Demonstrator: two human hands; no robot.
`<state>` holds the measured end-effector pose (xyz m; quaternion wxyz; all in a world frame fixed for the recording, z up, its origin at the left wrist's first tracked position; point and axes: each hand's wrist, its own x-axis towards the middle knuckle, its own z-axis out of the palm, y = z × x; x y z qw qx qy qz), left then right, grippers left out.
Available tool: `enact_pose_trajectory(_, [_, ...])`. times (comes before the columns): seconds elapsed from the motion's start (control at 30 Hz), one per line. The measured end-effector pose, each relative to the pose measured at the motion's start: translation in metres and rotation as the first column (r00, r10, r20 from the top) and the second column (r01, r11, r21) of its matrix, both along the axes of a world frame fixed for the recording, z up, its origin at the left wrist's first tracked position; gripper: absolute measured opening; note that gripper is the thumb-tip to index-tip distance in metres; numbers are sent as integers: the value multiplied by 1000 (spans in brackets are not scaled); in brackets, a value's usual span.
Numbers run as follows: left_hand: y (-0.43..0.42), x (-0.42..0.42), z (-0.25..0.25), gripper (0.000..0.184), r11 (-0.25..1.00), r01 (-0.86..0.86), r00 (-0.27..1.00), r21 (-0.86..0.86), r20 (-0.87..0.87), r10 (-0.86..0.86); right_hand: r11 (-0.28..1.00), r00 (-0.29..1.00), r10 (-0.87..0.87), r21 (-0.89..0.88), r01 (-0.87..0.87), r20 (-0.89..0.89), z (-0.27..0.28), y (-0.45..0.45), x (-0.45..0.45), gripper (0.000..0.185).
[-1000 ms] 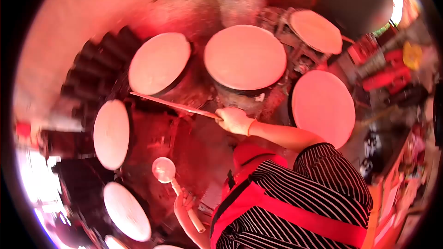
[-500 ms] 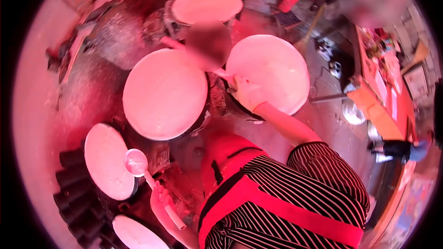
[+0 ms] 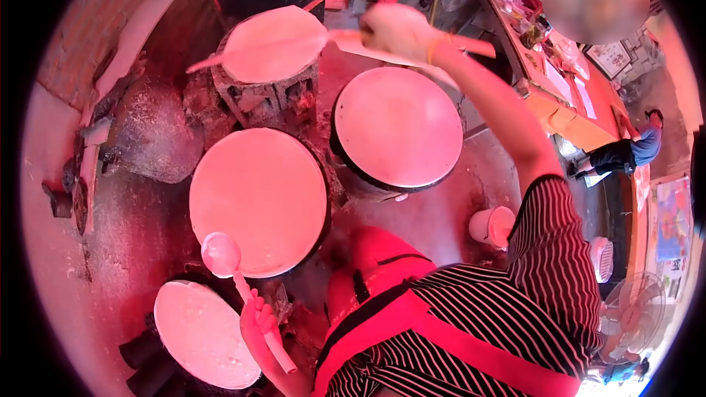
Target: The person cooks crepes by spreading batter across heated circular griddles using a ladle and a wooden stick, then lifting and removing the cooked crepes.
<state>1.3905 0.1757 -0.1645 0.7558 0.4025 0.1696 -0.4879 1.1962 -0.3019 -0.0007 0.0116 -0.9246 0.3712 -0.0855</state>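
My left hand (image 3: 259, 316), low in the view, is wrapped round the handle of a round ladle (image 3: 221, 254). The ladle's bowl overlaps the lower left edge of a large pale round surface (image 3: 261, 198). Higher up, my right hand (image 3: 401, 31) is closed on a long thin stick (image 3: 279, 50), blurred by motion, which reaches left over another pale round (image 3: 276, 43). Below my right hand lies a pale round with a dark rim (image 3: 398, 126). A pale curved strip behind that hand cannot be made out clearly.
Another pale round (image 3: 206, 334) sits at lower left, beside dark curved pieces (image 3: 151, 367). At right are a bucket (image 3: 493, 226), a fan (image 3: 636, 309), a cluttered wooden table (image 3: 548, 95) and a person (image 3: 640, 143) in a blue top.
The view has turned toward the right side of the room. My right hand has risen with the stick, away from the round it was over. My left hand still holds the ladle.
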Motion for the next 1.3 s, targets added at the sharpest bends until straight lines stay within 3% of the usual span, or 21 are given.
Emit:
enact_pose_trajectory(0.07, [0,2,0,25,997,-31,998,-76,-60,26,976,976,168,-159,-146,140,21,-49,29,28])
enact_pose_trajectory(0.1, [1,1,3,25,997,-35,998,-72,-55,31,991,975,136,-27,-133,174,43,-62,44,27])
enact_pose_trajectory(0.13, [-1,-1,6,25,997,-40,998,-68,-51,37,981,963,-15,189,-38,270,62,-71,55,27])
enact_pose_trajectory(0.17, [-2,-5,11,25,997,-45,998,-64,-47,42,969,942,247,-57,-240,226,68,-140,57,39])
enact_pose_trajectory(0.23, [4,-14,18,24,994,-94,995,-47,-27,93,926,740,-45,305,-220,671,59,-177,64,32])
enact_pose_trajectory(0.33, [18,-32,17,23,985,-168,985,-42,33,170,920,504,-243,361,-151,829,28,-157,72,24])
enact_pose_trajectory(0.37, [17,-41,21,23,979,-202,978,-27,53,204,906,430,-342,415,-85,836,-2,-166,80,25])
enact_pose_trajectory(0.47, [17,-91,29,23,950,-312,945,-21,94,312,726,288,-546,616,-305,787,-111,-200,116,29])
enact_pose_trajectory(0.57, [39,-156,-1,24,874,-486,874,31,-15,486,836,624,-536,461,297,569,-245,-242,153,25])
enact_pose_trajectory(0.63, [19,-203,8,24,798,-598,800,76,-11,600,747,370,-654,642,175,660,-287,-216,153,23])
enact_pose_trajectory(0.7, [3,-246,16,24,717,-689,720,105,-14,694,568,65,-809,805,-171,584,-325,-203,162,19])
enact_pose_trajectory(0.8, [-17,-304,29,24,598,-793,598,117,-40,801,531,-1,-834,801,-275,552,-328,-178,145,17])
enact_pose_trajectory(0.9, [-28,-363,42,24,468,-880,462,80,-83,883,670,-154,-741,702,-242,654,-337,-163,137,21])
enact_pose_trajectory(0.97, [-35,-410,50,24,370,-929,363,22,-155,919,420,16,-863,736,-531,504,-288,-116,90,15])
enact_pose_trajectory(1.0, [-35,-443,56,24,281,-959,280,-29,-228,933,169,223,-895,757,-630,386,-266,-68,71,12])
enact_pose_trajectory(1.03, [-31,-472,60,24,195,-977,213,-86,-320,923,-98,439,-857,750,-654,270,-249,-15,47,13])
enact_pose_trajectory(1.07, [-26,-506,64,25,106,-984,157,-143,-418,895,-197,615,-728,767,-610,303,-238,41,17,10])
enact_pose_trajectory(1.1, [-28,-544,68,25,-16,-978,102,-208,-541,835,-312,791,-513,786,-534,334,-229,97,-15,8])
enact_pose_trajectory(1.17, [-32,-622,67,25,-192,-932,84,-307,-699,710,-473,952,30,843,-255,305,-238,193,-96,12])
enact_pose_trajectory(1.23, [-29,-692,46,25,-194,-901,162,-387,-717,678,-213,916,391,977,-5,90,-245,244,-199,17])
enact_pose_trajectory(1.3, [-35,-757,35,25,-337,-871,74,-358,-773,630,-163,722,692,972,171,-10,-250,274,-285,16])
